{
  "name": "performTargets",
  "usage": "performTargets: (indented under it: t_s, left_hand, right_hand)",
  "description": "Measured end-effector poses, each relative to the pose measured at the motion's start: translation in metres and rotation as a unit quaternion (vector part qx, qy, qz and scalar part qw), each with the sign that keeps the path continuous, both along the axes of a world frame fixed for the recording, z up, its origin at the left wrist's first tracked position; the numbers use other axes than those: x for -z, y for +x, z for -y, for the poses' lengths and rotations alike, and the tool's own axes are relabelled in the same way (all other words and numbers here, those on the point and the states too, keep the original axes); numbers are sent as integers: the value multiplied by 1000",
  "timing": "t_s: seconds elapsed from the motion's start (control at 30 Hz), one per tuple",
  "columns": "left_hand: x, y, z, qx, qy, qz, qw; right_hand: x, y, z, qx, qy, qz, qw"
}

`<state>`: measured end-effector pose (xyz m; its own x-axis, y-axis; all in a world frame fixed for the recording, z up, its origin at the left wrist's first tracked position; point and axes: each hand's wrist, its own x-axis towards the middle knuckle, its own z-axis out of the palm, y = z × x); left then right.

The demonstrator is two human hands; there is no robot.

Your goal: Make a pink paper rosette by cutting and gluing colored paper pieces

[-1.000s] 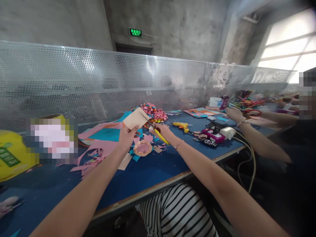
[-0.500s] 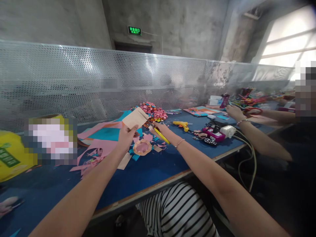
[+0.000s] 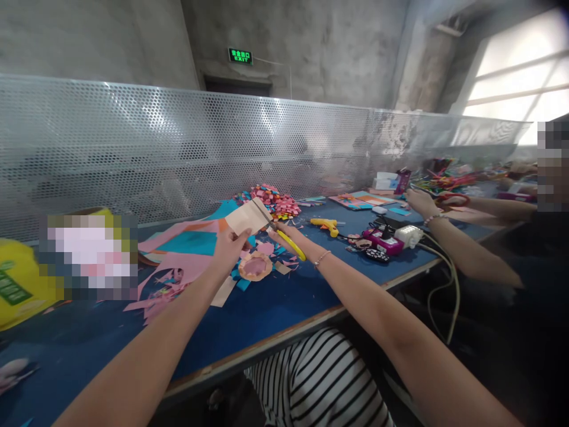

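Note:
My left hand (image 3: pixel 232 244) is closed on the lower edge of a cream sheet of paper (image 3: pixel 243 219), thumb on top. Yellow-handled scissors (image 3: pixel 291 244) are in my right hand (image 3: pixel 288 234), their dark blades lying across the right part of the sheet. Beneath my hands, a round tan paper piece (image 3: pixel 255 267) with a pinkish centre and a scalloped rim lies on the blue table. Pink and blue paper scraps surround it. Another cream paper piece (image 3: pixel 223 292) lies to its left.
A heap of small pink, orange and blue paper pieces (image 3: pixel 278 203) sits behind. To the right are a yellow glue gun (image 3: pixel 326 225) and a purple power strip (image 3: pixel 383 242) with cables. A co-worker's hands (image 3: pixel 424 204) hold red-handled scissors (image 3: pixel 453 201). A perforated metal screen (image 3: pixel 178 142) borders the table.
The cream sheet has shifted slightly right and turned in my left hand. The scissor blades now lie more visibly across it, and the yellow handles look more spread.

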<state>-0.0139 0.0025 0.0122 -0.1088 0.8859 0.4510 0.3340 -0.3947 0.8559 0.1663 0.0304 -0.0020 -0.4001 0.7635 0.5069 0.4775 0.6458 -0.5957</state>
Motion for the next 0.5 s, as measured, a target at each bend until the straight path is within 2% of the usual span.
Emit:
performTargets:
  t_s: [0.17,0.5]
  left_hand:
    - [-1,2,3,9,-3,-10,1000]
    - [-2,1,2,-7,2,-12,1000]
  right_hand:
    - [3,-3,0,1,-1,-20,1000]
    - [7,-6,-9,58,78,20,995]
